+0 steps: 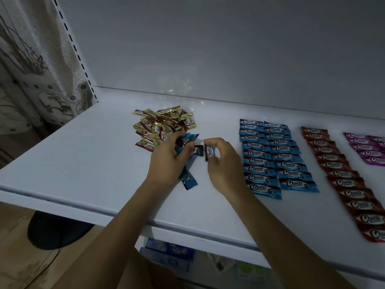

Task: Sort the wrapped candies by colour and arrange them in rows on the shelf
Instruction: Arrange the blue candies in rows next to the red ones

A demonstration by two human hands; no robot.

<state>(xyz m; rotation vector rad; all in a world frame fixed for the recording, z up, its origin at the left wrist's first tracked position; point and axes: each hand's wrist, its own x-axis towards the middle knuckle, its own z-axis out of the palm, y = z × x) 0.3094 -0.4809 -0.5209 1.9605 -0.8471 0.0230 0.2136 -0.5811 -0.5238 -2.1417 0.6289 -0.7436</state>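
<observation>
Candies (188, 178) sit in left hand (166, 161), right hand (224, 165) (near 2 rows (277, 157), mid-shelf (83, 163)).

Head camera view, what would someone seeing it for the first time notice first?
Probably the two neat columns of blue candies right of centre on the white shelf, with a red row and purple candies further right. At centre the left hand grips a bunch of blue candies while the right hand pinches a single candy. Behind them lies a loose pile of gold candies.
</observation>
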